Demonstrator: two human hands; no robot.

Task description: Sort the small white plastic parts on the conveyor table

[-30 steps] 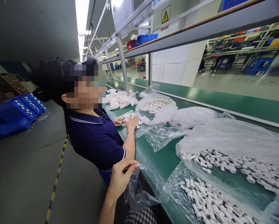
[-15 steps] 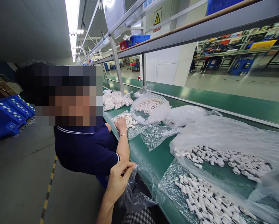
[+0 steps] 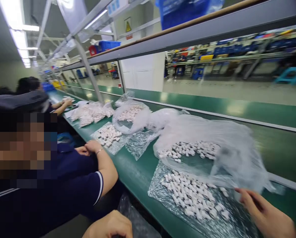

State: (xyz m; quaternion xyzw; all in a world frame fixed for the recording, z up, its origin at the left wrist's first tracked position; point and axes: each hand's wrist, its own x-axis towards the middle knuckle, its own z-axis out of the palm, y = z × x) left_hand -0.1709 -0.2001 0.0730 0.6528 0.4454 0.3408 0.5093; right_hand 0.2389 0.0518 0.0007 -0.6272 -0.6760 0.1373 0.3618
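Note:
At the bottom edge my left hand is curled closed. The clear plastic bag it holds hangs beside it below the table edge; the fingertips are cut off. My right hand is at the lower right, thumb and forefinger brought together by the near edge of a large translucent plastic bag. What they pinch, if anything, is too unclear to make out. Left of that hand, many short white pipe fittings lie loose on a clear plastic sheet. More white fittings show in the large bag's mouth.
A co-worker in a dark blue shirt sits close on my left, hands near another pile of white pieces. Filled bags lie farther along the green table. A shelf rail runs overhead.
My view has swung right. My right hand has come into view beside the large bag. My left hand now sits lower, at the bottom edge, with the clear bag lower too.

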